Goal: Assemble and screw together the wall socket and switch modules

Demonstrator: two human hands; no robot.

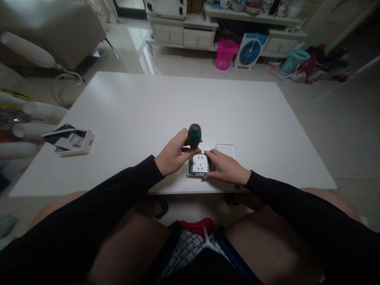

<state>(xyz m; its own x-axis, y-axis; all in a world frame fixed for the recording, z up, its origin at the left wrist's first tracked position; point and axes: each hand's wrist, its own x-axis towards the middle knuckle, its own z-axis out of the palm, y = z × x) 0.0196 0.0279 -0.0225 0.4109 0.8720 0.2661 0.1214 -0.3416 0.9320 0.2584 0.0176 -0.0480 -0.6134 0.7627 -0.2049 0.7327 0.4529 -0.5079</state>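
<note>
A wall socket (200, 163) with a white face and a dark surround lies near the table's front edge. My left hand (175, 152) is closed round a green screwdriver (194, 136), its handle pointing up above the socket's far left side. The screwdriver's tip is hidden behind the fingers and handle. On the socket's right side rests my right hand (222, 166), gripping its edge between thumb and fingers. Just beyond that hand lies a thin white frame (226, 145), partly covered by it.
The white table (184, 103) bears an open white box (80, 144) with dark and white flat pieces at its left edge. A small dark item (236, 186) lies by the front edge. Beyond stand a pink basket (225, 55) and a blue fan (249, 51).
</note>
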